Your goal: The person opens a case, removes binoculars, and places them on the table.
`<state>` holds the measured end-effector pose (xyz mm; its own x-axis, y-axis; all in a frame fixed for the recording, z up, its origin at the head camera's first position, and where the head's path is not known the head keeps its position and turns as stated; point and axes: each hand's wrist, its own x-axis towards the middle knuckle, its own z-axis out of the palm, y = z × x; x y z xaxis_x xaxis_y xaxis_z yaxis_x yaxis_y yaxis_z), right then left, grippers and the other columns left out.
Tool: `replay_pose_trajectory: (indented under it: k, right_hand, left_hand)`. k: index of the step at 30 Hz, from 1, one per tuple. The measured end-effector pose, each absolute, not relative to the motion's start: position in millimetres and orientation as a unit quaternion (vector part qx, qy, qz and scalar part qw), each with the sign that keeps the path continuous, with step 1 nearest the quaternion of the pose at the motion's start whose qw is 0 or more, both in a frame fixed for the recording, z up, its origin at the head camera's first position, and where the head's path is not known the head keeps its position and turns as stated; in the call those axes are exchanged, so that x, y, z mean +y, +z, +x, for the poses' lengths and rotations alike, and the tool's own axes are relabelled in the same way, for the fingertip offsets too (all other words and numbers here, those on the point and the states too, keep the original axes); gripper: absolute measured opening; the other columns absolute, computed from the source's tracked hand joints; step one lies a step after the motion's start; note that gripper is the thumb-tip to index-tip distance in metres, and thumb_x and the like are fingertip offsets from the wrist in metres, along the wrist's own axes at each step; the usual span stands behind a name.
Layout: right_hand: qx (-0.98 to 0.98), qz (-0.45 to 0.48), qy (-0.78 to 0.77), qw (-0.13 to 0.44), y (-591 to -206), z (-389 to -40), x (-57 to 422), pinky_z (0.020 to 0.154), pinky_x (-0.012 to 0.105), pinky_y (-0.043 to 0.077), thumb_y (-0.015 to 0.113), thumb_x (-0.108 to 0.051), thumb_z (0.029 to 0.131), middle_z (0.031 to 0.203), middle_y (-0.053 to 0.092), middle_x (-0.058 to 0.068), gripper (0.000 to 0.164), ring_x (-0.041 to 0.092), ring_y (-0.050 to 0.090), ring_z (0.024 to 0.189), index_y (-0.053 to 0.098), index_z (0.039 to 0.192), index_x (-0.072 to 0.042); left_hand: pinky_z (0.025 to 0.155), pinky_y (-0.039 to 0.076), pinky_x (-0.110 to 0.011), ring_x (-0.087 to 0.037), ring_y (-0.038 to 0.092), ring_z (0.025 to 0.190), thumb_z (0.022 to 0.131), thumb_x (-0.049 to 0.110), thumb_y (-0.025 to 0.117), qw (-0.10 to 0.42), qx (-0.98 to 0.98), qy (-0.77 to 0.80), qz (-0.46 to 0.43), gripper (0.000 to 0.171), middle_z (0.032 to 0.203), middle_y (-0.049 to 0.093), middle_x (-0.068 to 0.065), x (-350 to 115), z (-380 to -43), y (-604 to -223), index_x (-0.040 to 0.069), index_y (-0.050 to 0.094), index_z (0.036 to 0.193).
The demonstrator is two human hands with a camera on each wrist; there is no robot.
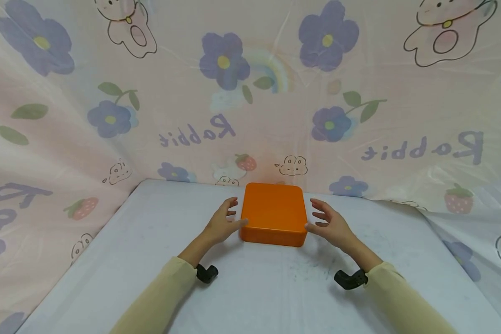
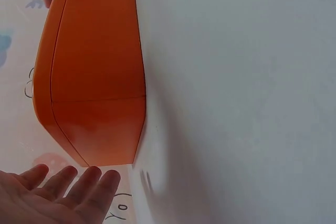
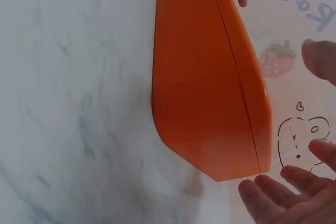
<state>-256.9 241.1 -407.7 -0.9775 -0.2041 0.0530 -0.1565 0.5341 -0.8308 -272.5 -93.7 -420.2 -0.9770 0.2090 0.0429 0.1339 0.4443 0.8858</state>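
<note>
An orange box with a lid seam (image 1: 274, 208) lies flat on the white table, near its back edge. To its left is my left hand (image 1: 223, 225), fingers spread and loosely bent; the thumb tip overlaps the box's edge in the head view. On the other side my right hand (image 1: 333, 227) faces it in the same way, its thumb beside the front right corner. In the left wrist view the fingers (image 2: 97, 195) are by one end of the box (image 2: 94, 66). The right wrist view has the fingertips (image 3: 254, 195) near the box (image 3: 205, 77); whether they touch cannot be told.
The white table (image 1: 259, 287) has faint grey smudges in front of the box. A pink curtain (image 1: 271, 116) printed with flowers and rabbits hangs close behind the table and down its sides. Black wrist cameras are worn on the left wrist (image 1: 207, 274) and right wrist (image 1: 350, 279).
</note>
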Motion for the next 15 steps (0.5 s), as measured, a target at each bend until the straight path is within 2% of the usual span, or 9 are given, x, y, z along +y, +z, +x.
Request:
replay_pose_trajectory:
  k: [9, 15]
  right_hand:
    - [0.875, -0.097, -0.472, 0.045, -413, -256, 232, 0.102, 0.054, 0.045, 0.077, -0.031, 0.081, 0.157, 0.025, 0.019, 0.086, 0.044, 0.041, 0.135, 0.028, 0.151, -0.021]
    - [0.885, -0.085, -0.453, 0.065, -416, -258, 227, 0.104, 0.053, 0.043, 0.080, -0.035, 0.077, 0.159, 0.021, 0.017, 0.093, 0.044, 0.038, 0.137, 0.027, 0.152, -0.021]
  left_hand:
    - [0.111, 0.038, -0.051, -0.031, 0.038, 0.139, 0.076, 0.035, 0.081, 0.043, 0.851, 0.511, 0.115, 0.096, 0.156, 0.031, -0.008, -86, -273, -423, 0.016, 0.026, 0.152]
    - [0.111, 0.039, -0.050, -0.029, 0.037, 0.141, 0.072, 0.035, 0.083, 0.051, 0.853, 0.505, 0.119, 0.102, 0.158, 0.028, -0.007, -82, -275, -429, 0.017, 0.023, 0.153]
